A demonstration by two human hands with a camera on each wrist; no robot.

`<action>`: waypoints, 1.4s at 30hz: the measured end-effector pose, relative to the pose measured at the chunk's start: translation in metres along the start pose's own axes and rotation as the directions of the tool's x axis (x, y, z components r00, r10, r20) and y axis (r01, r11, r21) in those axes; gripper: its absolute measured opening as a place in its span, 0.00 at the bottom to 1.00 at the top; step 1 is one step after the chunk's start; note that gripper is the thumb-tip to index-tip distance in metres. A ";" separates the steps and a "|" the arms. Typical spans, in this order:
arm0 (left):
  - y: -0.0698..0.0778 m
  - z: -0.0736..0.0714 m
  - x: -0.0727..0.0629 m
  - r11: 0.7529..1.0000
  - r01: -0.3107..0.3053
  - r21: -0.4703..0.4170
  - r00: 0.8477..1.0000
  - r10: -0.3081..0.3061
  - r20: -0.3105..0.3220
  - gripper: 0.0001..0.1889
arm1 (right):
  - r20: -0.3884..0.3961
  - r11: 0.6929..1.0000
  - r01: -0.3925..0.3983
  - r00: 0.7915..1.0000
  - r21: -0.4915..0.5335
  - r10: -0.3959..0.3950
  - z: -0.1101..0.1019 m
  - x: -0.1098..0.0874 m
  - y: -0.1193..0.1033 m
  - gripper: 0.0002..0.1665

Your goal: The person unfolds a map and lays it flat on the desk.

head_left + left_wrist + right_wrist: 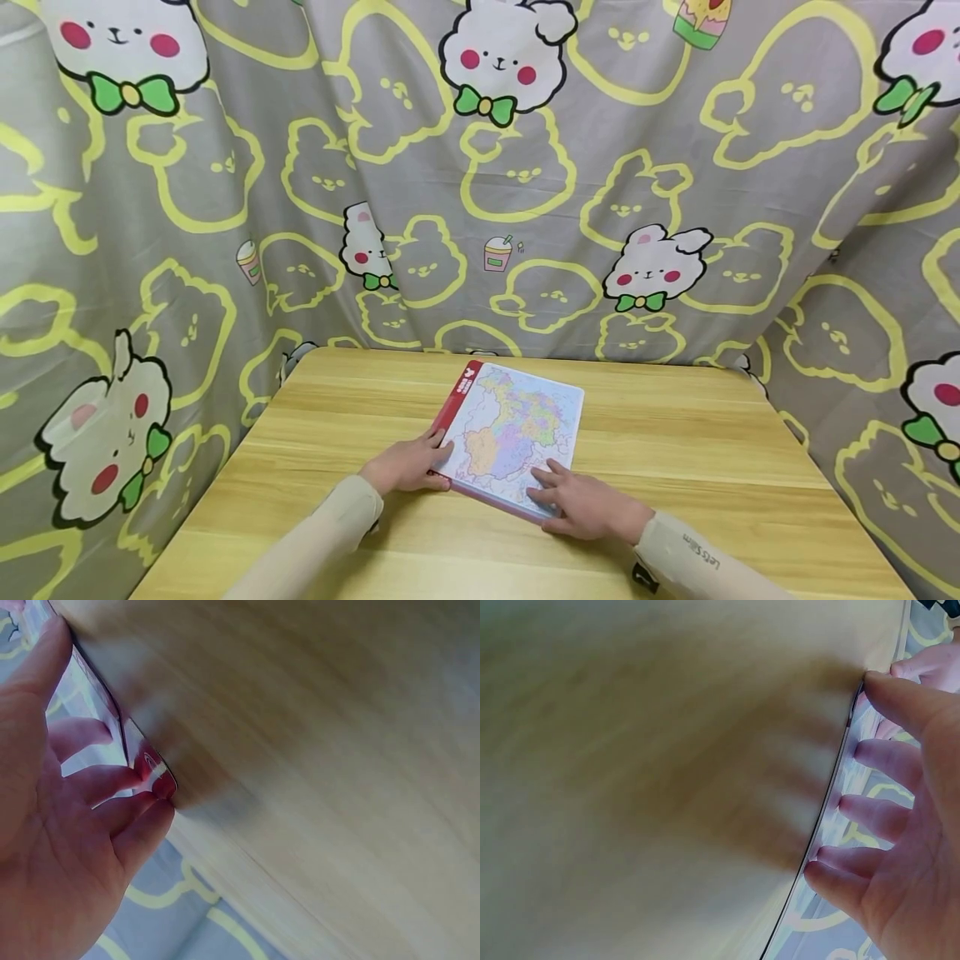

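Note:
A flat board printed with a coloured map [513, 433] lies at a slant on the wooden table. Down its left side runs a red strip [453, 408] with small white print. My left hand [408, 463] rests at the lower left corner, fingers over the red strip and thumb at the near edge. In the left wrist view its fingertips [161, 814] touch the board's red corner [160, 781]. At the lower right corner my right hand [588, 505] lies with spread fingers on the map. In the right wrist view the thumb [900, 697] meets the board's dark edge [826, 796].
The light wooden table [675, 442] carries the board near its middle. Grey curtains [525, 183] with yellow outlines and white rabbit faces hang behind it and along both sides.

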State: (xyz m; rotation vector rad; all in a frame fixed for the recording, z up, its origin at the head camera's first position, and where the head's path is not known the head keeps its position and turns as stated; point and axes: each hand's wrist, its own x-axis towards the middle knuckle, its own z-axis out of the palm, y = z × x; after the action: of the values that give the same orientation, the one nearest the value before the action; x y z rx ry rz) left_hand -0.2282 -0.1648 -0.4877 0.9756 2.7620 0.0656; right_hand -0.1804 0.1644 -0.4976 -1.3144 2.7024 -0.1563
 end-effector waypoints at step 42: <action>0.022 0.005 -0.005 0.998 0.041 0.043 0.999 -0.040 -0.017 0.36 | -0.040 1.000 -0.014 0.999 0.017 0.015 -0.001 0.000 0.031 0.29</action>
State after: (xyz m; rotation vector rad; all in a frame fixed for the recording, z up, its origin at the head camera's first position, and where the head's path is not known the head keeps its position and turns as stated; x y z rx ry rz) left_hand -0.2097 -0.1506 -0.4888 0.9329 2.8077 0.0070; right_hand -0.2045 0.1841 -0.5016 -1.3000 2.7368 -0.2055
